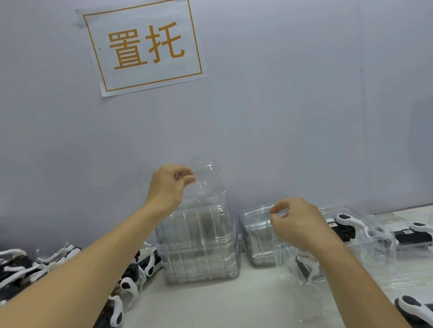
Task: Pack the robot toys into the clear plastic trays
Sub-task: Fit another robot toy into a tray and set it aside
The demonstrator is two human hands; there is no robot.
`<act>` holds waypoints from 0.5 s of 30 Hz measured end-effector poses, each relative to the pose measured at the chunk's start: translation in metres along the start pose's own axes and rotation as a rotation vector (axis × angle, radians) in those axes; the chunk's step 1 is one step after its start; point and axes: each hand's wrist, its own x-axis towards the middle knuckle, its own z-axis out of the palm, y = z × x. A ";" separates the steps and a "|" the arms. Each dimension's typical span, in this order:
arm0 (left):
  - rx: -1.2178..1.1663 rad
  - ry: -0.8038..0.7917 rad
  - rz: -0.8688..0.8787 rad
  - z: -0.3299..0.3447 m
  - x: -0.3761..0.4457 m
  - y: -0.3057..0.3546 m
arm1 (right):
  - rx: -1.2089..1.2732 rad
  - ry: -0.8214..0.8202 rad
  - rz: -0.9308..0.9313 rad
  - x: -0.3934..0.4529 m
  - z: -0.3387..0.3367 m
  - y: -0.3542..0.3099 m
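My left hand (169, 186) pinches the top edge of a clear plastic tray (206, 182), held just above a tall stack of clear trays (199, 249) at the table's middle. My right hand (300, 222) pinches the upper edge of another clear tray (292, 273), which hangs upright over the table. Black and white robot toys (23, 269) lie in a pile at the left. More toys (343, 228) sit inside clear trays at the right.
A shorter stack of clear trays (257, 237) stands right of the tall one. A robot toy (425, 310) lies at the bottom right corner. A paper sign (145, 44) with orange characters hangs on the grey wall behind the white table (220, 312).
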 end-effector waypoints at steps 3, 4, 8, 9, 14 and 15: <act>0.008 0.113 0.113 -0.004 -0.021 0.015 | 0.008 0.018 -0.015 0.001 0.001 -0.001; 0.023 0.136 0.158 -0.005 -0.031 0.020 | 0.011 0.043 -0.032 0.002 0.003 -0.001; 0.162 0.222 0.336 -0.007 -0.071 0.031 | 0.195 0.254 -0.231 0.000 0.010 -0.014; 0.181 0.244 0.357 -0.006 -0.081 0.033 | 0.277 0.264 -0.266 -0.002 0.013 -0.020; 0.200 0.308 0.446 0.004 -0.117 0.032 | 0.549 0.030 -0.263 -0.014 0.034 -0.041; 0.215 0.297 0.472 0.006 -0.120 0.032 | 0.557 0.000 -0.256 -0.015 0.038 -0.043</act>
